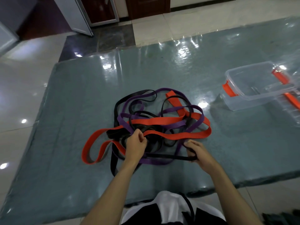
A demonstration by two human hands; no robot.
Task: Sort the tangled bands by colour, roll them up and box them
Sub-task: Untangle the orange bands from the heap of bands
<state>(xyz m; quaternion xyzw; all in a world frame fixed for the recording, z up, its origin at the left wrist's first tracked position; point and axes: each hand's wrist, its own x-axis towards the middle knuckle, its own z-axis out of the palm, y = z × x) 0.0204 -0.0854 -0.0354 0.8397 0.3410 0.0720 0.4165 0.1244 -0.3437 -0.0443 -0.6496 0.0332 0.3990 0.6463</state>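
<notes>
Left hand [136,144] is pinching into the tangled bands [151,125] at frame centre | right hand [197,151] is gripping a black band [164,155] | clear box [258,85] is sitting at right.

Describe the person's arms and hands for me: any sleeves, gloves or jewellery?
Both forearms are bare up to the bottom edge of the picture, with no sleeves in view. The left hand and right hand wear no gloves, and no rings, watch or bracelet show on either wrist or the visible fingers.
</notes>
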